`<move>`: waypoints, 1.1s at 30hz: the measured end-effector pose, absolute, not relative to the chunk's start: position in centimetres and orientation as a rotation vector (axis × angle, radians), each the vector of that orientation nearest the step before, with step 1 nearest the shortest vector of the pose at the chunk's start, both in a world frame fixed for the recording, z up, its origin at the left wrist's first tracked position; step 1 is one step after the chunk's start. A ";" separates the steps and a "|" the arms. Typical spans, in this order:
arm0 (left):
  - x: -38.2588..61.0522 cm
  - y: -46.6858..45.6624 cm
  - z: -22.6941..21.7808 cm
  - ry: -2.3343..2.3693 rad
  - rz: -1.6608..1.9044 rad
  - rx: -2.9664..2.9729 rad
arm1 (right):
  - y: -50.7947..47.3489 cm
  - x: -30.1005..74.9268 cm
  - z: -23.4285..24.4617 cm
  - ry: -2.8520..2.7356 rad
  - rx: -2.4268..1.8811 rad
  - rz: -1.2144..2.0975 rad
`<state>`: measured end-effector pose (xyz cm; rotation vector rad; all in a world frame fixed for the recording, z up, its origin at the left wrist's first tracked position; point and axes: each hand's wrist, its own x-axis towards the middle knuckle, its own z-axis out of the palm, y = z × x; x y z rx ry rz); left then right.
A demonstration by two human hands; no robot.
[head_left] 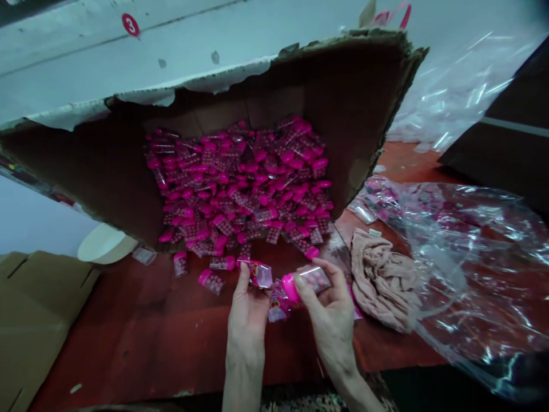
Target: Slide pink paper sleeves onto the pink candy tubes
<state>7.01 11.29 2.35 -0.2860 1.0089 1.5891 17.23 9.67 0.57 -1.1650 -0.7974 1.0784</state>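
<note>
My left hand (252, 306) pinches a small printed pink-and-clear sleeve (261, 274) between thumb and fingers. In my right hand (328, 303) lies a clear candy bottle (314, 279) with a bright pink cap, tilted so the cap points left toward the sleeve. The bottle and sleeve are apart. Beneath and between my hands another printed sleeve (278, 309) rests on the table. Two or three capped bottles lie loose just left of my hands, one of them a pink-capped bottle (211, 281) full of round pink candies.
A large cardboard box (355, 103) on its side holds a heap of pink-capped bottles (240, 189). On the red table (163, 332) are a crumpled cloth (381, 280) and a clear plastic bag (484, 274) at right. A white bowl (105, 245) and cardboard (38, 320) stand left.
</note>
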 end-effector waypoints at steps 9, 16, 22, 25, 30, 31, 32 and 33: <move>9.5 10.9 3.5 0.902 1.510 -0.289 | 8.8 16.6 -0.4 -0.789 -1.100 0.813; 10.8 10.8 3.3 0.879 1.456 -0.298 | 8.9 16.9 -0.9 -0.822 -1.126 0.794; 11.7 10.0 1.9 0.926 1.583 -0.123 | 9.1 16.7 -1.9 -0.781 -1.166 0.772; 12.0 9.8 1.4 0.980 1.613 -0.066 | 9.3 16.4 -2.2 -0.760 -1.183 0.748; 12.3 10.0 1.1 0.991 1.613 -0.053 | 9.9 15.9 -1.8 -0.676 -1.149 0.778; 12.4 10.0 1.0 0.982 1.605 -0.060 | 10.0 15.8 -1.8 -0.669 -1.151 0.772; 12.5 10.0 1.0 0.972 1.594 -0.070 | 10.0 15.6 -1.9 -0.666 -1.158 0.759; 12.6 9.9 0.9 0.965 1.585 -0.081 | 10.0 15.5 -2.1 -0.667 -1.169 0.744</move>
